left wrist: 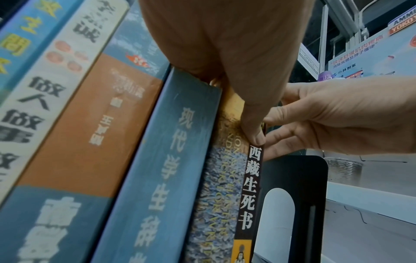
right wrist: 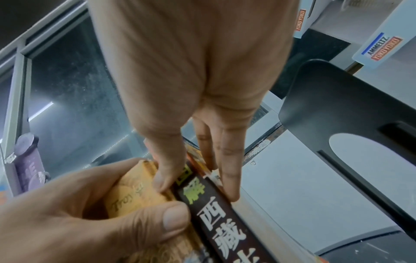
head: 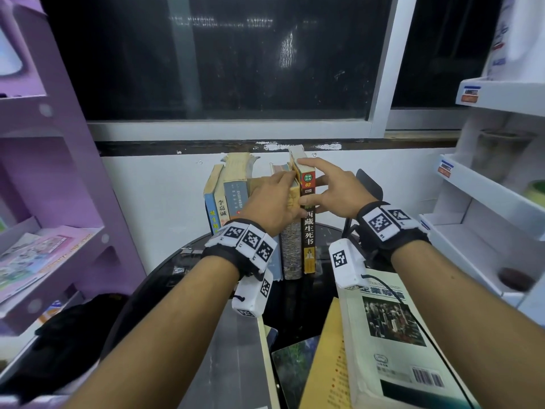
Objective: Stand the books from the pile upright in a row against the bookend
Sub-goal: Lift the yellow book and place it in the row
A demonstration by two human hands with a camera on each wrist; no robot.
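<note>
Several books stand upright in a row [head: 227,199] on a dark round table [head: 159,287], left of a black bookend [head: 368,184]. My right hand [head: 317,187] pinches the black-spined book [head: 308,231] near its top, thumb on its left face and fingers on its right. This book stands at the row's right end, beside the bookend [left wrist: 292,178]. My left hand [head: 290,196] grips the neighbouring tan and grey book [head: 291,246], its thumb pressing the spine [right wrist: 126,199]. The pile [head: 392,335] lies flat at the near right, a white and green book on top.
A purple shelf unit [head: 44,172] holding flat magazines stands at the left. White shelves [head: 486,202] with small containers stand at the right. A white wall and a dark window are right behind the row. A black object [head: 67,335] lies at the near left.
</note>
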